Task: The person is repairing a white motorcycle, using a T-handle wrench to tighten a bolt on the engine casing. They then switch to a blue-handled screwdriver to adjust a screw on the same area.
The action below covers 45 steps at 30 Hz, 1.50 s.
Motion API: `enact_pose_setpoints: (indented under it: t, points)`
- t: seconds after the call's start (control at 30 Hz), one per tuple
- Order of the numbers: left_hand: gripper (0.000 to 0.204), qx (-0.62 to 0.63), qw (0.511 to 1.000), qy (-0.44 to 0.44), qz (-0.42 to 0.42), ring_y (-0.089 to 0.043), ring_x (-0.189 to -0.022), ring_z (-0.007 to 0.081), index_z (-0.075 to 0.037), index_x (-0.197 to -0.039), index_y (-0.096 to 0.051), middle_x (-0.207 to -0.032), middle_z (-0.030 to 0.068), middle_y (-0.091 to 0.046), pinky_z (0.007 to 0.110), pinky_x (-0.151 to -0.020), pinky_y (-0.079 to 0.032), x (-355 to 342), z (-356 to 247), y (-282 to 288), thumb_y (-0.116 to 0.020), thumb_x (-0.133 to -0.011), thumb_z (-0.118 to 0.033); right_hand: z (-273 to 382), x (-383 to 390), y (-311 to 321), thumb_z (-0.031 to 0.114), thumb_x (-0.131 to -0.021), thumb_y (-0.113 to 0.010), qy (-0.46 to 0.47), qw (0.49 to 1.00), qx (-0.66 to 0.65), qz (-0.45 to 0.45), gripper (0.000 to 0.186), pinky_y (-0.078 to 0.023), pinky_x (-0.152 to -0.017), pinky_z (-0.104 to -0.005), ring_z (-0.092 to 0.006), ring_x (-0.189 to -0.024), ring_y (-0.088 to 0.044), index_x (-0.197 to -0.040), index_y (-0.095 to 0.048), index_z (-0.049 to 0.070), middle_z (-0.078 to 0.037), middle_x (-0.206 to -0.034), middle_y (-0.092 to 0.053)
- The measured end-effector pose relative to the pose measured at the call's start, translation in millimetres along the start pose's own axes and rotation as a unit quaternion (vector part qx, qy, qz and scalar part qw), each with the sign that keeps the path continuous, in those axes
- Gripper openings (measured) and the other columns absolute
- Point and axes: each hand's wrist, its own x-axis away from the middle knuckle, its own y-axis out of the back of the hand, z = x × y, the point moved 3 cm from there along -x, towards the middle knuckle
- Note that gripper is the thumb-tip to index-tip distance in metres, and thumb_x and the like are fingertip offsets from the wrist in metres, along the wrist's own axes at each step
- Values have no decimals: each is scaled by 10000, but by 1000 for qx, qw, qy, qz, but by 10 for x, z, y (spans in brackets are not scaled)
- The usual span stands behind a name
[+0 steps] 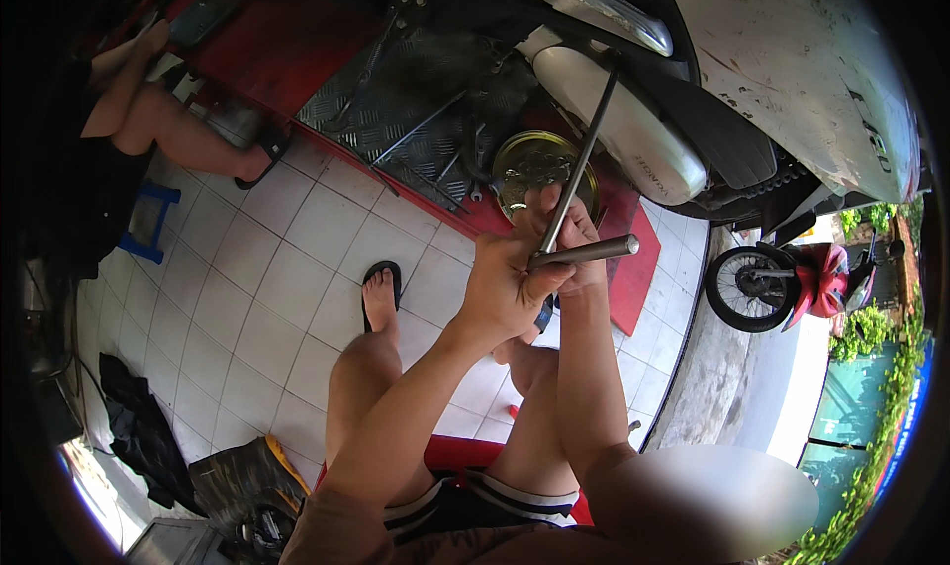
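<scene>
A steel T-handle wrench [584, 159] is held out before me, its long shaft slanting up toward the motorcycle's silver cover. My left hand [503, 286] is closed at the crossbar's left end, the thumb lying along the bar. Beside it my right hand [579, 240] is curled around the lower shaft just above the crossbar, its fingers partly hidden behind the metal. Just beyond both hands sits a round gold-rimmed tray [498, 174] with small things in it that I cannot make out.
Several wrenches and rods [421, 128] lie on a dark tread plate set in a red platform [287, 65]. A motorcycle [623, 130] stands at the upper right, a red one [816, 283] outside. At left another person's leg [193, 135] is near a blue stool [153, 219].
</scene>
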Motion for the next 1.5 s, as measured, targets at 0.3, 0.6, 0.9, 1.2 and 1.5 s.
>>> enact_pose_setpoints:
  t: [0.3, 0.6, 0.9, 1.2, 1.5]
  points:
    - [842, 380, 845, 327, -189, -389, -438, 167, -71, -622, -439, -492, 28, -352, 269, -480, -292, 97, 14, -221, -73, -841, -798, -427, -107, 212, 309, -894, -655, -14, 998, -62, -10, 325, -499, -660, -242, -141, -721, -597, -936, -651, -13, -88, -874, -636]
    - [267, -264, 938, -22, -222, -371, -495, 53, 35, -902, -598, -559, -25, -447, 228, -455, -287, 45, -415, 608, -485, -977, -195, -584, -105, 4, 335, -918, -610, 37, 977, -209, -30, 348, -299, -526, -218, -85, -558, -352, -1031, -646, 8, 20, -580, -435]
    - [473, -115, 930, 333, 108, -443, -476, 129, 74, -1156, -592, -507, 45, -463, 292, -486, -340, 328, -507, 132, -441, -931, -313, -367, -102, 77, 341, -902, -628, 17, 984, -177, 7, 345, -285, -524, -244, -80, -526, -348, -1026, -643, 19, 21, -565, -448]
    - [550, -163, 981, 87, 56, -441, -395, 80, 90, -1330, -446, -531, 16, -514, 230, -404, -332, 144, -959, 74, -605, -852, -129, -314, -136, 108, 340, -887, -640, 52, 980, -188, 41, 319, -331, -507, -241, -82, -499, -378, -1019, -645, 50, -4, -598, -516]
    - [606, -176, 963, 147, 142, -482, -372, 144, 75, -1374, -388, -455, 38, -456, 269, -409, -371, 435, -697, -96, -595, -885, -217, -307, -177, 68, 340, -924, -588, 61, 967, -244, 40, 301, -290, -496, -225, -70, -493, -371, -1033, -623, 61, 9, -590, -512]
